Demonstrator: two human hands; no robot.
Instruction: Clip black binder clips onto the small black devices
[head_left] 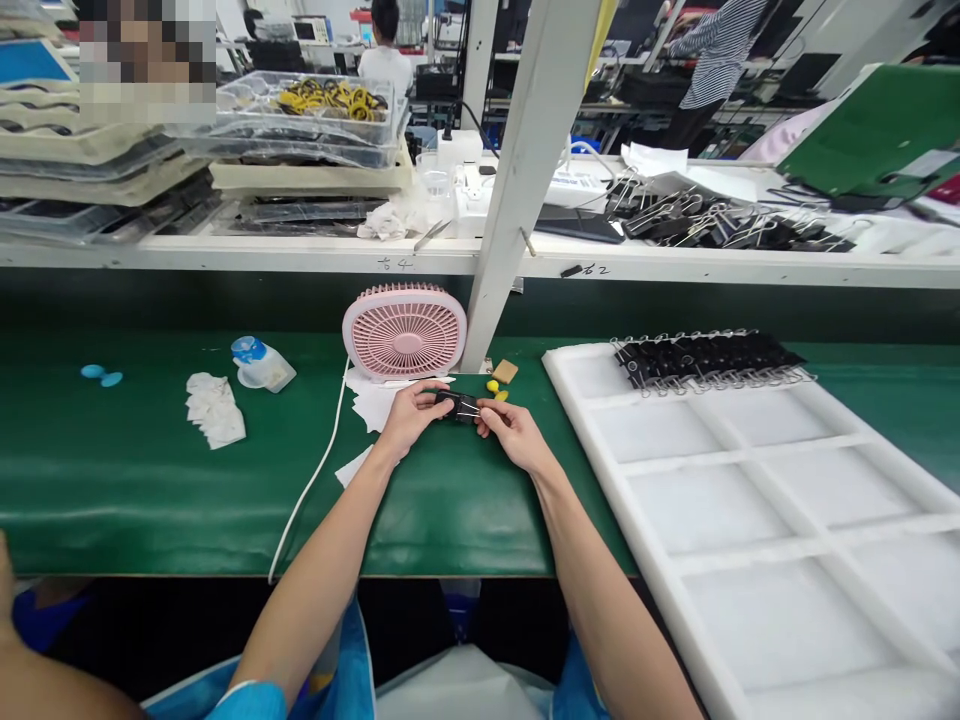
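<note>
Black binder clip [459, 406] held above green mat [150, 480], pinched between both hands. Left hand [411, 414] grips left end, right hand [511, 428] right end, forearms converging. Pink fan [404, 332] just behind; white foam tray [750, 500] right, open mat left.

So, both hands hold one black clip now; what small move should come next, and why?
Probably carry the black clip right to the white foam tray and set it beside the row of clips. Left hand and right hand both pinch it above the green mat, and only the tray's far compartment is filled.
</note>
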